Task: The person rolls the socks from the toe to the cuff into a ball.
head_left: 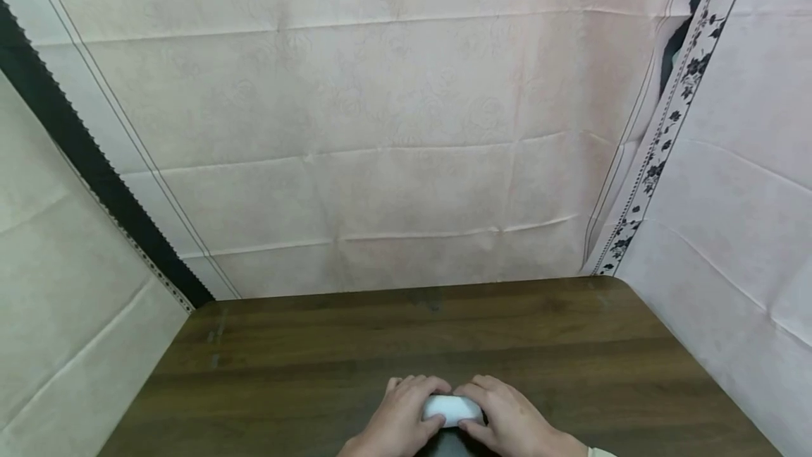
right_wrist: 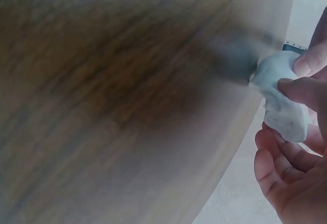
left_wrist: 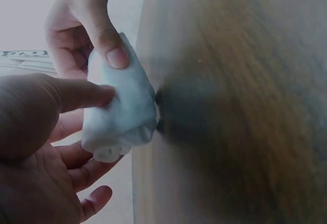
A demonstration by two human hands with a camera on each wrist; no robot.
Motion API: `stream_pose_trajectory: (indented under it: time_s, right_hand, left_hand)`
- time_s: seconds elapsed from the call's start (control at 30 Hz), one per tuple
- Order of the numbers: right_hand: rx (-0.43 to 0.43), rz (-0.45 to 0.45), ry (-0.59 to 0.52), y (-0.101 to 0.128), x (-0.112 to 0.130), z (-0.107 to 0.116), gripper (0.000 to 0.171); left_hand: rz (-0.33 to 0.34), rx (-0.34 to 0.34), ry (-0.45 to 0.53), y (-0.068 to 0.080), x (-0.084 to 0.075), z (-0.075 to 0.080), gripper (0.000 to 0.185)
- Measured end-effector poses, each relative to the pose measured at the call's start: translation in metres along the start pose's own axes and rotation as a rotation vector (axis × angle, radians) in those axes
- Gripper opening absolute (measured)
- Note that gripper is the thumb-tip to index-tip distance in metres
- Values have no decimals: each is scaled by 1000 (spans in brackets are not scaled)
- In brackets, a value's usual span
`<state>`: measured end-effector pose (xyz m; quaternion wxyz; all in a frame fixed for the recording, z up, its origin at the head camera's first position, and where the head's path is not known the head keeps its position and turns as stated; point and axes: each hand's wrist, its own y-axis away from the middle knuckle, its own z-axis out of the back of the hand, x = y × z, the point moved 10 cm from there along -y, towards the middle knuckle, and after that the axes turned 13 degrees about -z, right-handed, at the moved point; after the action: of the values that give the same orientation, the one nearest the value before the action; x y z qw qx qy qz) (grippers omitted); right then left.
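A small white rolled bundle [head_left: 453, 410], which looks like soft cloth, is held between both hands close over the near part of the table. My left hand [head_left: 404, 415] grips its left end, thumb on the near side and fingers over the far side. At the other end, my right hand [head_left: 507, 416] grips it the same way. In the left wrist view the bundle [left_wrist: 127, 106] has a coiled end, and both thumbs press on its smooth face. The right wrist view shows folds along the bundle [right_wrist: 287, 96], with fingertips curled beneath it.
The brown wood-grain table [head_left: 380, 337] has a rounded far right corner. Creased pale cloth sheets [head_left: 406, 125] hang behind it and along both sides. A dark strip [head_left: 101, 161] runs down the left, and a floral border [head_left: 660, 154] down the right.
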<state>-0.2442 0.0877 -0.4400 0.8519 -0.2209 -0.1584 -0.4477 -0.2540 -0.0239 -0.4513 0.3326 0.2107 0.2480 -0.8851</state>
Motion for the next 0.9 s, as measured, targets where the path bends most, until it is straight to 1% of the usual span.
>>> stream_pose_trajectory:
  time_s: [0.13, 0.23, 0.33, 0.43, 0.5, 0.7, 0.77, 0.9]
  right_hand:
    - [20, -20, -54, 0, -2, 1, 25]
    - [53, -62, -116, 0, -6, -1, 25]
    - [75, -91, -166, -1, -9, -1, 26]
    - [97, -113, -215, -2, -11, -2, 28]
    - [108, -121, -252, -3, -12, -2, 29]
    - [152, -161, -409, -2, -14, -2, 36]
    - [165, -157, -435, -1, -13, -2, 37]
    - [159, -94, -434, -1, -7, -1, 34]
  left_hand:
    - [6, 0, 39, 2, 1, -1, 35]
    - [10, 0, 55, 2, 3, -1, 38]
    - [4, -19, 65, 3, 3, 1, 38]
    - [11, -27, 104, 4, 4, 2, 36]
    - [23, -28, 163, 4, 6, 3, 34]
    - [54, -45, 404, 5, 14, 2, 28]
    - [63, -47, 449, 5, 15, 2, 27]
    - [81, -40, 502, 6, 17, 2, 26]
